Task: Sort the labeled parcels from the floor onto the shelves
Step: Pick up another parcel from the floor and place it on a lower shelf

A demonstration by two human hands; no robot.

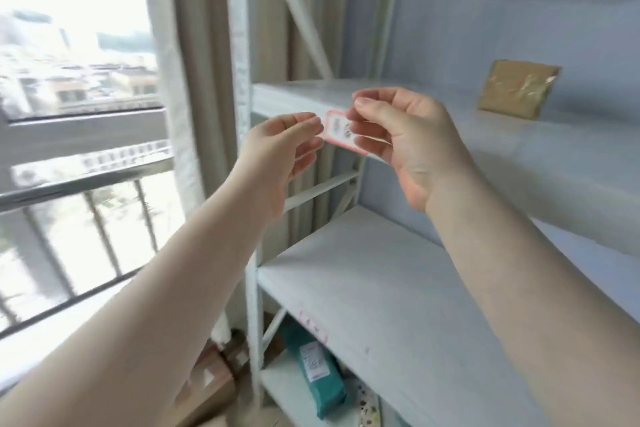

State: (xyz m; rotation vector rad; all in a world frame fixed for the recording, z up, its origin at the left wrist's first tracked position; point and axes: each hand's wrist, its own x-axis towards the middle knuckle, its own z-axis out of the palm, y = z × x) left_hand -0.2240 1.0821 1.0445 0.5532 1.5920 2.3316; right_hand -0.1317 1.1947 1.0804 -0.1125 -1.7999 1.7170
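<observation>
Both my hands are raised in front of the white shelf unit (346,295). My right hand (405,139) pinches a small white label with a pink border (337,130) between thumb and fingers. My left hand (280,152) pinches the label's left edge. The label hangs just in front of the upper shelf's front edge (287,97). A brown padded parcel (516,90) leans against the blue wall on that upper shelf. A teal parcel with a white label (320,374) lies on the lowest shelf. Another pink-bordered label (313,326) is stuck on the middle shelf's front edge.
A window with a metal railing (79,198) fills the left side, with beige curtains (204,45) beside the shelf's post. Brown cardboard boxes (211,388) sit on the floor at the shelf's foot. A patterned flat item (369,407) lies near the teal parcel.
</observation>
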